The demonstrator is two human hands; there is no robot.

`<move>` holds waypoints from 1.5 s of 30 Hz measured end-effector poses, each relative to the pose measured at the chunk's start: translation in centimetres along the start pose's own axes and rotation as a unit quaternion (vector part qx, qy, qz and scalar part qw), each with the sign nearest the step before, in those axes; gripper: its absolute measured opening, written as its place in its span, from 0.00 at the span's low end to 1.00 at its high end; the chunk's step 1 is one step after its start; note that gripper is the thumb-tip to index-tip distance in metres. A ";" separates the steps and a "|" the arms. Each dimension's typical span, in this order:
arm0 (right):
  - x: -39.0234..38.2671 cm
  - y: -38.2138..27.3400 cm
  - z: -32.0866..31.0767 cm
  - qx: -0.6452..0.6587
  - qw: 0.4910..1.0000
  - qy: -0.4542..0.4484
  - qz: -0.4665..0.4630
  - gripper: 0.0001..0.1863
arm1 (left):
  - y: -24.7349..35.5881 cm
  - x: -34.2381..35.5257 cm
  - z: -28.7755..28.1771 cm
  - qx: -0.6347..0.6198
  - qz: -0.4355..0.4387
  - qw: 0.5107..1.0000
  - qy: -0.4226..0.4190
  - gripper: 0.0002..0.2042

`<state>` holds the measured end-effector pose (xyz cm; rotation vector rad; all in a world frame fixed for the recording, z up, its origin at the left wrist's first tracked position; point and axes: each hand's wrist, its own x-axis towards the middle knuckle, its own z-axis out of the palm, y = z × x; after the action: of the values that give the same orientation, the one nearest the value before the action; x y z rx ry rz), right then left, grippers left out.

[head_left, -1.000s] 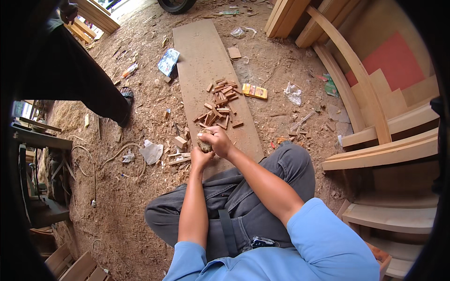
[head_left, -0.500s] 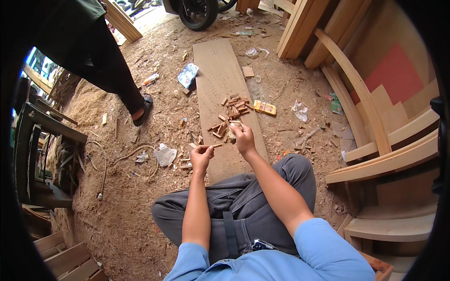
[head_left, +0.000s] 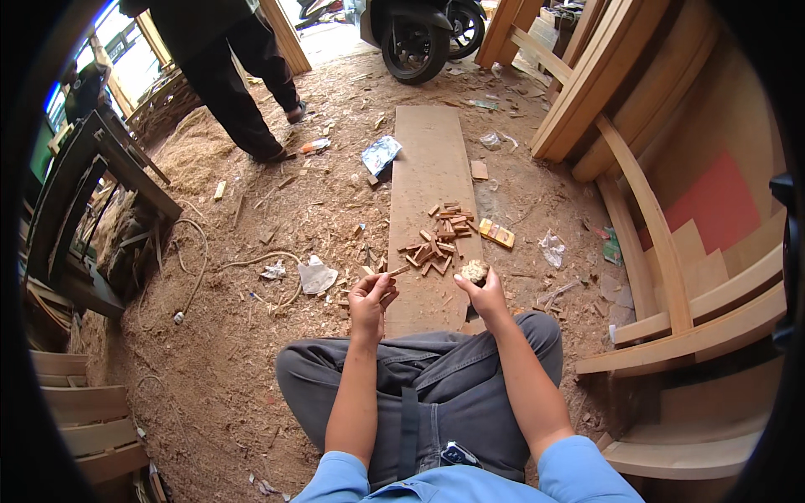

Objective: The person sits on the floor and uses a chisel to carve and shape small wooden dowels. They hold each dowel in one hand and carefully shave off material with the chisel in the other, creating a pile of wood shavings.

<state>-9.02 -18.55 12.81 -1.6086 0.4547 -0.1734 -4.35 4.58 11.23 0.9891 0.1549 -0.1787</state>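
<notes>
My left hand (head_left: 371, 303) pinches a small wood strip (head_left: 401, 271) that points toward the pile. In my right hand (head_left: 486, 295) sits a small round object (head_left: 474, 270) with a pale, lumpy top and a darker side; its kind cannot be made out. Between and beyond both hands, a heap of short brown wood pieces (head_left: 449, 225) lies on a long flat board (head_left: 428, 151). Neither hand touches the heap. A yellow packet (head_left: 496, 234) rests at the board's right edge.
Sawdust and scraps cover the ground. Curved wooden frame parts (head_left: 646, 218) lean at the right. A dark frame (head_left: 92, 193) stands at the left. Far ahead are a motorbike wheel (head_left: 416, 49) and a standing person's legs (head_left: 239, 88). A rope (head_left: 251, 258) lies left of the board.
My right hand has moved right and nearer, away from the heap, showing the round object's pale top. My left hand still holds the wood strip. The standing person's legs have shifted, and the view has tilted.
</notes>
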 end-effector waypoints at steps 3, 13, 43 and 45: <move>-0.5 0.1 0.2 -0.017 1.000 -0.006 -0.008 0.29 | 0.2 0.0 0.2 -0.013 0.020 1.000 -0.006 0.04; 0.1 1.0 3.1 -0.215 0.966 0.019 -0.140 0.26 | -0.2 0.4 0.9 -0.041 0.049 0.998 0.011 0.06; -0.2 -0.6 1.1 -0.384 0.914 -0.015 0.128 0.19 | 0.1 0.9 0.7 -0.089 -0.013 0.995 0.036 0.07; -0.2 -0.6 1.2 -0.383 0.919 0.023 0.093 0.19 | 0.0 1.0 0.7 -0.085 -0.014 0.995 0.044 0.07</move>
<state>-8.62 -17.32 13.33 -2.3144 0.7702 0.1349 -3.34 3.94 11.39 0.8249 0.2601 -0.1457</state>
